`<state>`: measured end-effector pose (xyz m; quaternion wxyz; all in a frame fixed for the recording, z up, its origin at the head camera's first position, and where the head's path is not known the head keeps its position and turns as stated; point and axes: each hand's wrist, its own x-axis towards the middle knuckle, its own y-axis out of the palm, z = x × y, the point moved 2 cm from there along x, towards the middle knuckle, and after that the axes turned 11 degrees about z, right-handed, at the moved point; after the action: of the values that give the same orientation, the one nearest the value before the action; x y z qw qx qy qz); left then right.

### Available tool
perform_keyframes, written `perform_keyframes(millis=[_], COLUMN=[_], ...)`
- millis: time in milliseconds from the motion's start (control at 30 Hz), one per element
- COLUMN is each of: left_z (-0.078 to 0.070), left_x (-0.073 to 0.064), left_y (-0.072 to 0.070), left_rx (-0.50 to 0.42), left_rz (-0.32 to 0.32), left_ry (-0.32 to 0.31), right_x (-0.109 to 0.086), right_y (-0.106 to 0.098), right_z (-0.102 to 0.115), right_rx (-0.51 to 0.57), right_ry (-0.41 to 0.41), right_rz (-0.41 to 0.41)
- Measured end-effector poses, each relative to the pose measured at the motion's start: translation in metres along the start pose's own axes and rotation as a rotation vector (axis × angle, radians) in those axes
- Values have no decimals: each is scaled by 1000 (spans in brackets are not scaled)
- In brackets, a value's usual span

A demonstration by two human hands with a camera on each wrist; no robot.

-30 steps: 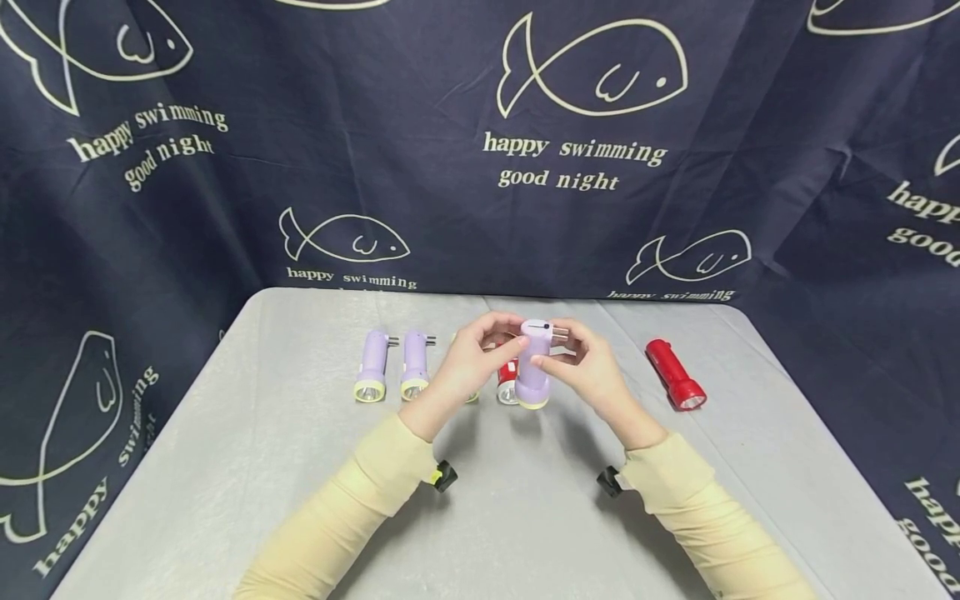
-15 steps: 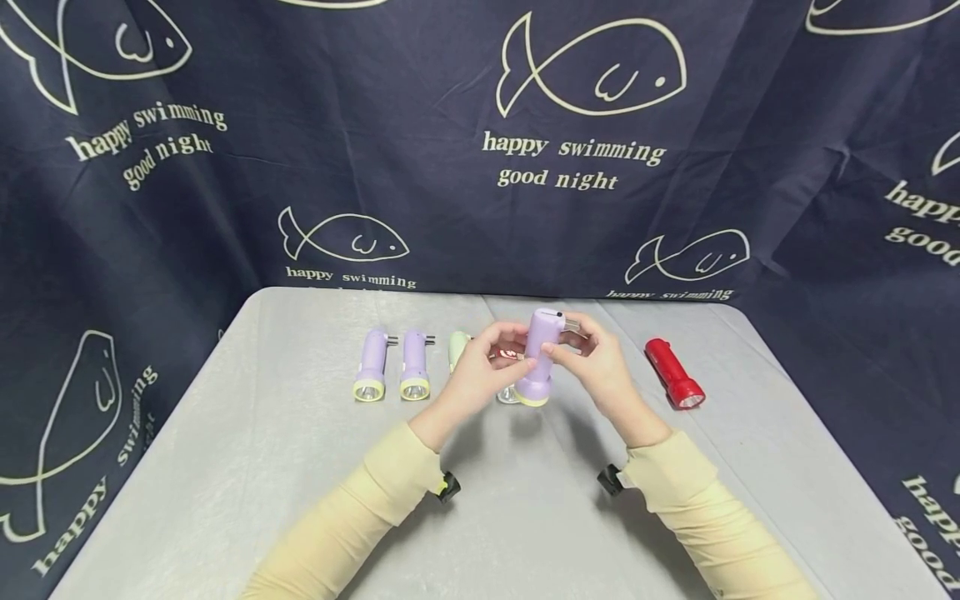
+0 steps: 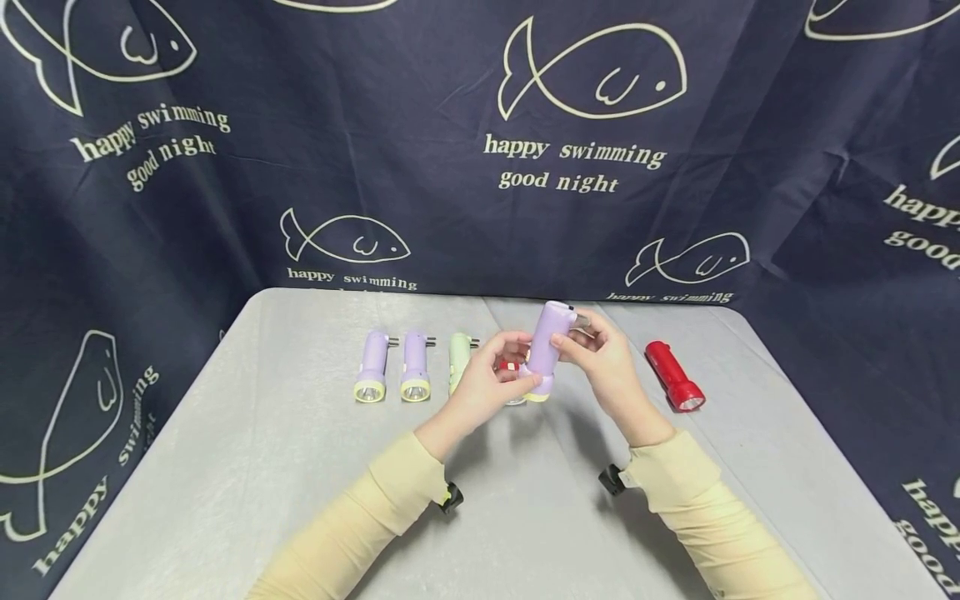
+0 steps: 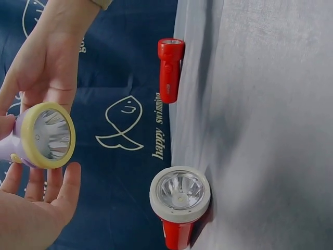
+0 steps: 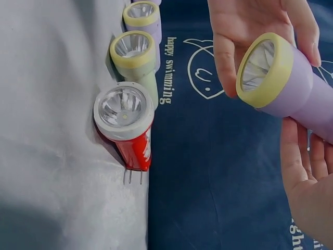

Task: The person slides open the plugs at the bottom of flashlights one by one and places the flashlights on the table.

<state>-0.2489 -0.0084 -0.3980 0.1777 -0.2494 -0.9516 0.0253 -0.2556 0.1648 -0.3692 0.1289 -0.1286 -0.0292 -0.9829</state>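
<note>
Above the table, a purple flashlight [image 3: 549,337] with a yellow head ring is held by both hands. Its lamp end tilts down toward the person, and metal plug prongs [image 3: 582,320] stick out near its upper end. My left hand [image 3: 491,377] grips it by the head, thumb in front and fingers behind. Higher up, my right hand [image 3: 606,367] holds the body between thumb and fingers, next to the prongs. The yellow-ringed lens [image 4: 53,135] faces the left wrist camera. Behind the left hand, a red flashlight with a white head [image 5: 138,148] lies mostly hidden in the head view.
Left of the hands lie two purple flashlights [image 3: 372,362] [image 3: 415,362] and a pale green one [image 3: 459,354], all with prongs out. An all-red flashlight [image 3: 675,375] lies at the right. The grey-covered table [image 3: 525,517] meets a dark blue fish-print curtain [image 3: 450,150] behind.
The purple flashlight has risen slightly and tilted, its upper end shifting right. The left hand has slid down from its body to its head; the right hand has moved slightly right.
</note>
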Motion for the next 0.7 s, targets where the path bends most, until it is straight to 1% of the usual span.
perform_keyframes(millis=[133, 267, 467, 600, 700], left_z=[0, -1, -1, 0, 1], left_x=[0, 0, 2, 3, 5], left_y=[1, 2, 3, 4, 6], left_rx=[-15, -23, -37, -38, -39], left_rz=[-4, -1, -2, -20, -42], left_ry=[-22, -23, -32, -48, -69], right_x=[-1, -1, 0, 2, 3], right_y=[0, 0, 1, 2, 1], right_z=[-1, -2, -4, -6, -7], right_rx=[38, 50, 58, 69, 64], right_ry=[5, -4, 6, 23, 58], right_rz=[-2, -6, -55, -77, -94])
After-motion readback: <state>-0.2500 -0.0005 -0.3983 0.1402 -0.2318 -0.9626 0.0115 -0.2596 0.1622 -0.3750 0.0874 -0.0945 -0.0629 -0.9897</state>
